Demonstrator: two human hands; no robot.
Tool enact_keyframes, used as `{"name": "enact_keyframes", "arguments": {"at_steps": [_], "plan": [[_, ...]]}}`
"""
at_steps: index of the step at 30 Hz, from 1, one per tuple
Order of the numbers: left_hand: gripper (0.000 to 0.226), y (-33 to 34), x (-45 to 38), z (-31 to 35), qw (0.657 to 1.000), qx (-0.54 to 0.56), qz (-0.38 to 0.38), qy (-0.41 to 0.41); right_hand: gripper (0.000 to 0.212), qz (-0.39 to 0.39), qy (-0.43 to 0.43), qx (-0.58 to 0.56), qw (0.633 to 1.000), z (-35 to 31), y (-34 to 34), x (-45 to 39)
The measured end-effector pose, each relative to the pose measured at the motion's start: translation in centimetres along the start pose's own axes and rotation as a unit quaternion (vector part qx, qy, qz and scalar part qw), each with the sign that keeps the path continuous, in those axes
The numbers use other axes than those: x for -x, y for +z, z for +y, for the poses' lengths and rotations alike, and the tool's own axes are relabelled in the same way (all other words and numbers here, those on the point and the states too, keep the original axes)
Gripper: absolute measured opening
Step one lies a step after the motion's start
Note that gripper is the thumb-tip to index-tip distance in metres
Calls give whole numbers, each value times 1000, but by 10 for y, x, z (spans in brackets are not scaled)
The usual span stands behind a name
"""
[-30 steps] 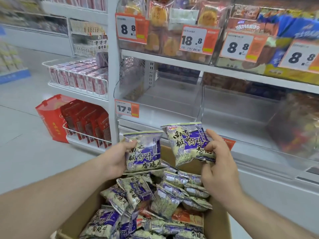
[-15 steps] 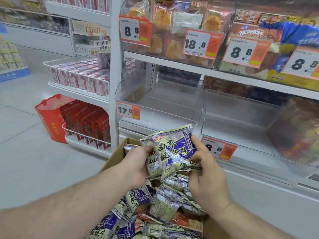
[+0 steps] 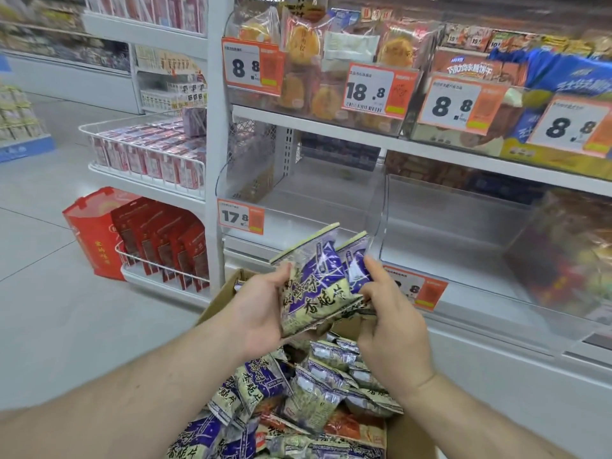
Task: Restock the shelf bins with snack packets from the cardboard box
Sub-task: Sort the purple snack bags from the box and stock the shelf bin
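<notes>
Two purple and cream snack packets [image 3: 318, 279] are stacked together above the cardboard box [image 3: 220, 298]. My left hand [image 3: 261, 309] grips the stack from the left, thumb on the front packet. My right hand [image 3: 387, 313] pinches the stack's right side. Below them the box holds several more of the same packets [image 3: 308, 389]. Behind the hands is a clear shelf bin with a 17.8 price tag [image 3: 240, 216] and nothing visible inside it. To its right is another clear bin [image 3: 447, 233] that looks bare.
The upper shelf bins hold pastry packs [image 3: 304, 61] and blue snack bags [image 3: 569, 77] behind price tags. A wire rack with red boxes [image 3: 165, 240] and a red gift bag [image 3: 91, 233] stand on the floor at left. A filled clear bin [image 3: 563, 256] is at right.
My hands, each holding a separate packet a second ago, have come together. The two packets now overlap in one stack held by both hands, slightly higher and nearer the bins.
</notes>
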State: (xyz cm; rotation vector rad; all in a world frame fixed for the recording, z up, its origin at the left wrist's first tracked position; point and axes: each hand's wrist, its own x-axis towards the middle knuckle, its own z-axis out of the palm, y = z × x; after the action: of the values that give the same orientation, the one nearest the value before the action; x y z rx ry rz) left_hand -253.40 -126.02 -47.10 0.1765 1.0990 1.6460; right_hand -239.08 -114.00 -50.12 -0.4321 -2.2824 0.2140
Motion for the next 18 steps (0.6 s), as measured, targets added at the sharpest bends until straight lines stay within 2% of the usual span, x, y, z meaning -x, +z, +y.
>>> {"name": "enact_keyframes", "arguments": {"at_steps": [3,5,7,8,10,11,12,13,14,15,16,18], "plan": [[51,8,1,-3,1000,10,-23,-2,49,-6,3,-83,997,-10,-1,-3],[49,9,2,-2,1000,20,-21,12,48,-19,55,-170,984,-21,-7,-6],[41,7,1,1,999,20,-5,45,54,-71,124,-290,946,-30,-16,-11],[35,7,3,3,998,6,4,66,57,-97,156,-364,913,-32,-21,-13],[22,8,5,7,992,-54,15,112,69,-132,218,-471,844,-29,-29,-20],[15,10,6,8,986,-94,9,137,81,-149,248,-493,820,-26,-33,-23],[9,12,9,7,977,-136,-5,165,96,-170,274,-501,803,-25,-36,-27],[12,13,10,6,965,-173,-11,195,108,-196,290,-494,796,-25,-38,-30],[15,17,10,5,955,-206,-6,213,112,-222,298,-474,799,-26,-41,-32],[11,19,8,2,945,-236,-10,228,103,-237,300,-446,810,-27,-43,-34],[8,25,9,2,934,-262,-6,242,84,-232,300,-420,825,-28,-46,-36],[28,35,11,3,919,-290,-5,267,51,-187,299,-409,842,-27,-52,-41]]}}
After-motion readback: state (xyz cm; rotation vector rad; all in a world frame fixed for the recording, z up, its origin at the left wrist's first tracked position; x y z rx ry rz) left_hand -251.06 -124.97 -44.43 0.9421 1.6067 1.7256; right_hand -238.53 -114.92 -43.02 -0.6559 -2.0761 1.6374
